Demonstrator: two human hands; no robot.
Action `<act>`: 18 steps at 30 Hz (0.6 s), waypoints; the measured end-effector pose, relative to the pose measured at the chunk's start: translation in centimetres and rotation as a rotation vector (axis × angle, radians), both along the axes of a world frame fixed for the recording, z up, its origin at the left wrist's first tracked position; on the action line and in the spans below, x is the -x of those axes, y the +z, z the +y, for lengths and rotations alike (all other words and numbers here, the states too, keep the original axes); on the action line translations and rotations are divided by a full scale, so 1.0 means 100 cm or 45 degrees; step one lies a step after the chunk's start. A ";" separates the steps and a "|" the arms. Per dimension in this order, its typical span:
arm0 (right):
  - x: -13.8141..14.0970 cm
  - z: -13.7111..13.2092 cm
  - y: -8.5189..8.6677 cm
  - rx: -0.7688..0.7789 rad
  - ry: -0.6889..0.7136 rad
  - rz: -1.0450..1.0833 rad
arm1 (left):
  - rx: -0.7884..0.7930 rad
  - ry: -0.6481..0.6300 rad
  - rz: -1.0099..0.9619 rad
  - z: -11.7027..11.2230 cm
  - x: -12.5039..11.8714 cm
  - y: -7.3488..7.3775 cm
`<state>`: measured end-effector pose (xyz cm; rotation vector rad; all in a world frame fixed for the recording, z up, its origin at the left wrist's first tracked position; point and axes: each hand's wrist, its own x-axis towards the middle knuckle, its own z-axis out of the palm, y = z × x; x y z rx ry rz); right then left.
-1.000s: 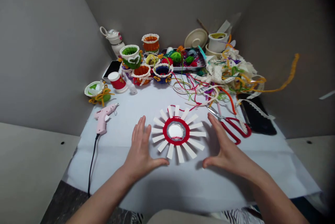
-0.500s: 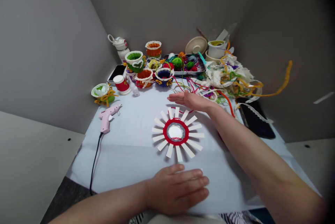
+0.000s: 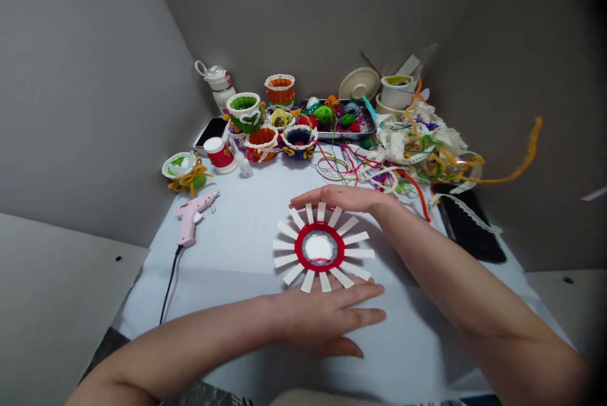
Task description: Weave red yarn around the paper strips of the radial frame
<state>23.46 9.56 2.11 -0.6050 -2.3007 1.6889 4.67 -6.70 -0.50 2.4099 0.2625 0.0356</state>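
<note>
A paper cup cut into splayed white strips (image 3: 318,248) faces me, with red yarn (image 3: 300,246) wound in a ring around its round middle. On the near side, my left hand (image 3: 332,314) lies open with fingers spread, and the nearest strips overlap its edge. Beyond the far strips, my right hand (image 3: 336,198) is stretched out flat, palm edge toward the table, close against the strip tips. Neither hand grips the cup. Whether the fingers press on the strips from beneath is hidden.
A pink glue gun (image 3: 190,219) lies at the left, its cord running off the near edge. Several yarn-covered cups (image 3: 262,143) stand at the back by a metal tray (image 3: 341,135) of yarn balls. Tangled lace and yarn (image 3: 427,147) and a black phone (image 3: 469,229) are at the right.
My left hand has moved away from my body to the cup's near strips and its fingers have spread. My right hand has come nearer the far strips and slightly left.
</note>
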 end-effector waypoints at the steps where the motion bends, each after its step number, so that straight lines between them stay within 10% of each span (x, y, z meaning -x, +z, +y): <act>1: 0.001 -0.002 0.001 -0.030 0.015 0.007 | 0.074 0.019 -0.050 0.003 0.001 0.002; 18: -0.007 -0.054 0.024 -0.063 0.084 -0.060 | 0.737 0.428 -0.311 0.023 0.015 0.032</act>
